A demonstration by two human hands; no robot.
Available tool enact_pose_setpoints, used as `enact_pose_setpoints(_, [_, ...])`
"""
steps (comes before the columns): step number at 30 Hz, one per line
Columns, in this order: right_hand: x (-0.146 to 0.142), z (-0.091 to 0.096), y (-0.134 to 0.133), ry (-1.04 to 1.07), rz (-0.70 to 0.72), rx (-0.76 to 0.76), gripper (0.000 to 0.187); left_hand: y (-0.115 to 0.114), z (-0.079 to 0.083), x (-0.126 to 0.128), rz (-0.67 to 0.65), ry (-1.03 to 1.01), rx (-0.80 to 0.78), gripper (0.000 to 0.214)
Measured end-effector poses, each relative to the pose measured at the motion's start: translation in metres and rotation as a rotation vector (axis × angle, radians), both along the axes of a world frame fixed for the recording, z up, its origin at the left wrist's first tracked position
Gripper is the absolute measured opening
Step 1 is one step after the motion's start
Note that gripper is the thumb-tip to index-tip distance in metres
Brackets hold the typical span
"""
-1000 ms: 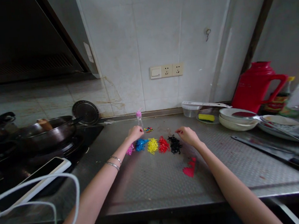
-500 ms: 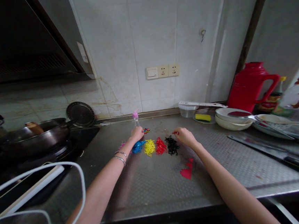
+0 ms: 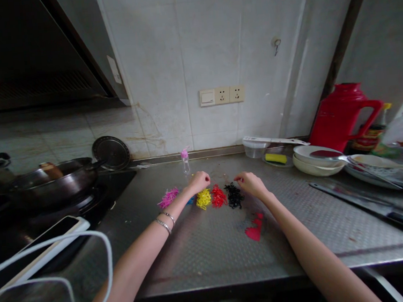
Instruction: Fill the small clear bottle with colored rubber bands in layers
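Observation:
Small rubber bands lie on the metal counter in a row of colour-sorted piles: pink [image 3: 168, 197], blue [image 3: 191, 201], yellow [image 3: 203, 199], red [image 3: 218, 196] and black [image 3: 234, 196]. My left hand [image 3: 199, 182] is closed just above the yellow pile, its fingertips pinched together; the forearm covers much of the blue pile. Beside the black pile, my right hand [image 3: 250, 183] is also closed in a pinch. Whatever either pinch holds is too small to make out. Behind my left hand stands a small clear bottle with a pink top [image 3: 185, 161].
Red heart-shaped pieces [image 3: 254, 231] lie nearer the counter's front edge. At right are a yellow sponge [image 3: 275, 158], stacked bowls [image 3: 317, 162], a long knife [image 3: 354, 203] and a red thermos jug [image 3: 339, 115]. A pan [image 3: 56, 182] and white cable [image 3: 106, 253] occupy the left.
My left hand has moved right, from the small bottle and mixed bands to above the yellow pile, uncovering the pink pile. My right hand stays beside the black pile.

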State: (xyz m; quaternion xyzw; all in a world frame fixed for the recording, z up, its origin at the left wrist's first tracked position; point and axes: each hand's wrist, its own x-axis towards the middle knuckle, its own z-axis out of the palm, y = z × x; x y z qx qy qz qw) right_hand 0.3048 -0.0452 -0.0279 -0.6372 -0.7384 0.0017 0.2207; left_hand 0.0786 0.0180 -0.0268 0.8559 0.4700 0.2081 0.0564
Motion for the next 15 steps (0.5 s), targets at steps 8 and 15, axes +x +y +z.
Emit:
enact_pose_setpoints(8, [0.000,-0.001,-0.001,-0.001,-0.006,0.004,0.030,-0.014,-0.001,0.002,-0.066,-0.067,-0.049,0.032])
enact_pose_setpoints(15, [0.001,-0.004,0.003,-0.004,-0.001,-0.002,0.030,0.001,-0.002,-0.058,0.098,-0.394,-0.125,0.031])
